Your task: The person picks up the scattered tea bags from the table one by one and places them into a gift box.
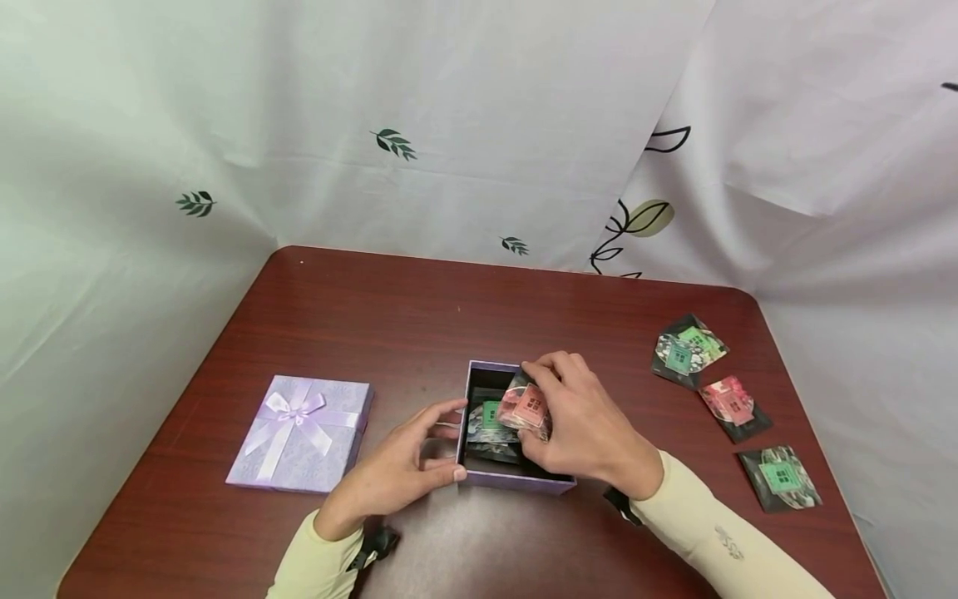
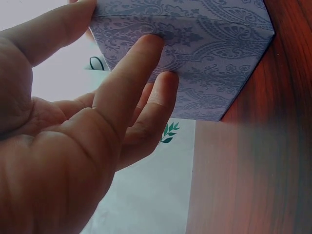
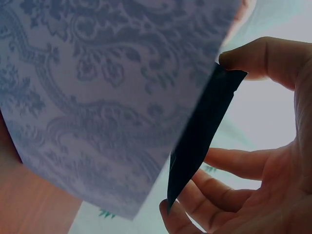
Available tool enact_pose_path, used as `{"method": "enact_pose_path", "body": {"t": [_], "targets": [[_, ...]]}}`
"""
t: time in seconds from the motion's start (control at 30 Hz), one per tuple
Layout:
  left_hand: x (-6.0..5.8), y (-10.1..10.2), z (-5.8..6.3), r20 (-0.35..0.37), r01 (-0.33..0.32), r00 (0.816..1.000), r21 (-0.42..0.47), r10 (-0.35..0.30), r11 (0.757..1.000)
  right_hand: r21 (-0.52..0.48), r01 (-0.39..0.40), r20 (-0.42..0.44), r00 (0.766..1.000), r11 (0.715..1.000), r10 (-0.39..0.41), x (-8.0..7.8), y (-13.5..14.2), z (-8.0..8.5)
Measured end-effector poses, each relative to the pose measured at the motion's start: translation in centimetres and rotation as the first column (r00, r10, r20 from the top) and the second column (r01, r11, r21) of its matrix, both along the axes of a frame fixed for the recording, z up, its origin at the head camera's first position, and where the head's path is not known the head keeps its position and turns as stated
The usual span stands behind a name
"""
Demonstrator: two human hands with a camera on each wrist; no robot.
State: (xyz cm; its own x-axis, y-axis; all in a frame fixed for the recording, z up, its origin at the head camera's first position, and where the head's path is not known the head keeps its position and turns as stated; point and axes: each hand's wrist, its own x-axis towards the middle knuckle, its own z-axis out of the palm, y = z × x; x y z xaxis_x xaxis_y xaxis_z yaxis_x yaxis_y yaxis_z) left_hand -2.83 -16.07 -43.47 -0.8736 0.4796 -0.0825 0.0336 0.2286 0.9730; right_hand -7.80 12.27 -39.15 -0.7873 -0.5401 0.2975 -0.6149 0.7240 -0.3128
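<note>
My right hand [image 1: 584, 416] pinches a small dark sachet with a pink label [image 1: 530, 405] by its edges, over the open purple gift box [image 1: 516, 482]. In the right wrist view the dark back of the sachet [image 3: 207, 126] shows between thumb and fingers, beside the box's patterned wall [image 3: 97, 97]. Inside the box lies a sachet with a green label [image 1: 490, 416], partly covered by the one I hold. My left hand [image 1: 400, 466] rests its fingertips against the box's left side, thumb at the near corner. The left wrist view shows those fingertips [image 2: 148, 46] on the patterned wall [image 2: 214, 63].
The lilac lid with a ribbon bow [image 1: 299, 428] lies on the table [image 1: 419, 316] at the left. Along the right side lie two overlapping sachets [image 1: 684, 349], a pink-labelled sachet [image 1: 735, 408] and a green-labelled one [image 1: 780, 478]. A white curtain [image 1: 449, 200] hangs behind.
</note>
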Motion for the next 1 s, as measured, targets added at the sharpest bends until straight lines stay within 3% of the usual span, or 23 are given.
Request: {"method": "enact_pose_path", "body": {"t": [0.23,0.83,1.0], "targets": [[0.0,0.0,-0.1,-0.01,0.001,1.0,-0.007,-0.001,1.0,0.014,-0.044,0.003,0.999,0.999,0.044,-0.2,-1.2,-0.7],[0.0,0.0,0.0,0.006,0.021,1.0,0.007,-0.021,1.0,0.082,-0.122,0.103,0.988,0.989,0.113,-0.4,-3.1,-2.7],[0.0,0.0,0.0,0.016,0.018,1.0,0.004,-0.018,1.0,0.113,-0.135,0.089,0.988,0.984,0.125,-0.6,-3.5,-2.8]]}}
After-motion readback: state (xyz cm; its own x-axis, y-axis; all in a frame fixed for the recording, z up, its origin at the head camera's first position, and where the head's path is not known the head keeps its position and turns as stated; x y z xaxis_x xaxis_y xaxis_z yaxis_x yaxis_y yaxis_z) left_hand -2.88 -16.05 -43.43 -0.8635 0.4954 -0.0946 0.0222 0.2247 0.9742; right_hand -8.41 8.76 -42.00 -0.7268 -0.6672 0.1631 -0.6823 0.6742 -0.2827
